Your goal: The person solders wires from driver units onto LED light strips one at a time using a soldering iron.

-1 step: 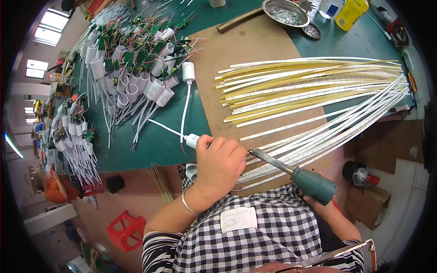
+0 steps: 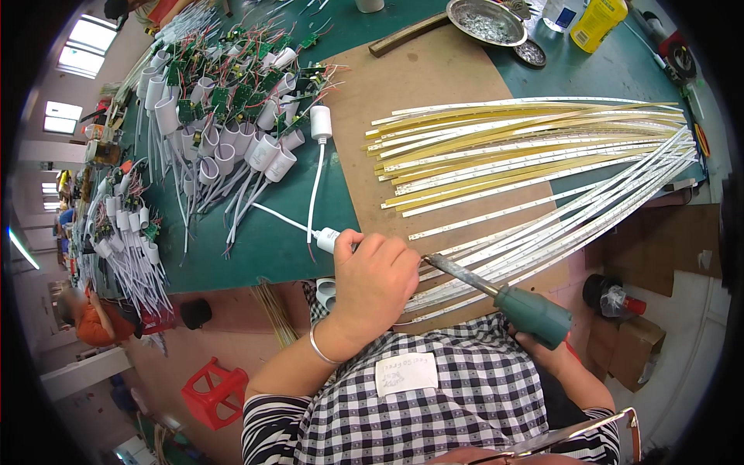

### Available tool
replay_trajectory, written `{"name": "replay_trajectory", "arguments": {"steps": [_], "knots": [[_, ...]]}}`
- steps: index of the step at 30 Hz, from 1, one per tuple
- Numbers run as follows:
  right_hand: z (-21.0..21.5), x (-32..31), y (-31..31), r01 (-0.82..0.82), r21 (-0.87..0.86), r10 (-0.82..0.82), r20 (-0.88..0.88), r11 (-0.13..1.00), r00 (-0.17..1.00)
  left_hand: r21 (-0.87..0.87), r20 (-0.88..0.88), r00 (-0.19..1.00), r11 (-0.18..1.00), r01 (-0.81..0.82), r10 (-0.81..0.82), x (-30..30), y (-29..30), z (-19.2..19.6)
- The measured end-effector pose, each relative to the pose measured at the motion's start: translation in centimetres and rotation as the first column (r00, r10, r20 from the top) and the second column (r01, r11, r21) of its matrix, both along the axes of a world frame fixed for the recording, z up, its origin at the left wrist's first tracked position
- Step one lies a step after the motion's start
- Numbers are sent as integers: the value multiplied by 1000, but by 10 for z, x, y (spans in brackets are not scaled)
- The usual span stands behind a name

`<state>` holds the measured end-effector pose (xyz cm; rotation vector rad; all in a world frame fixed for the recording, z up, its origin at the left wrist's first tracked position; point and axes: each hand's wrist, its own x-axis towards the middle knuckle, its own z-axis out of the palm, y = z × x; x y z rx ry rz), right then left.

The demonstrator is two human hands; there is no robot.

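Note:
My left hand (image 2: 376, 275) is closed around a white plastic cylinder with a white cable (image 2: 328, 240), near the front edge of the table. In my right hand (image 2: 542, 353), partly hidden behind its green handle, is a soldering iron (image 2: 535, 314). The iron's metal tip points left and reaches my left fingertips; what it touches there is too small to make out. Beside and behind my hands lie narrow white LED strips (image 2: 535, 232), fanned over a brown board (image 2: 434, 74). Another white cylinder (image 2: 320, 124) stands beyond my left hand, its cable trailing toward me.
A heap of white cylinders with green circuit boards (image 2: 232, 132) covers the table's left side. At the back are a metal bowl (image 2: 487, 22), a small round dish (image 2: 530, 53), a wooden bar (image 2: 409, 35) and a yellow bottle (image 2: 598, 25). A red stool (image 2: 215, 393) stands on the floor, left.

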<state>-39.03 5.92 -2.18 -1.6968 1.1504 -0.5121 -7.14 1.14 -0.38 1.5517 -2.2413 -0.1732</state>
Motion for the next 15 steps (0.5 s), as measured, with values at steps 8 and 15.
{"name": "replay_trajectory", "arguments": {"steps": [8,15], "knots": [[-2,4,3,157,6,-157,69,988,985,5,15,1000,1000,-8,8,-1,-1,3],[4,0,2,145,222,-194,218,964,957,8,18,1000,1000,-9,9,-2,-1,4]]}}
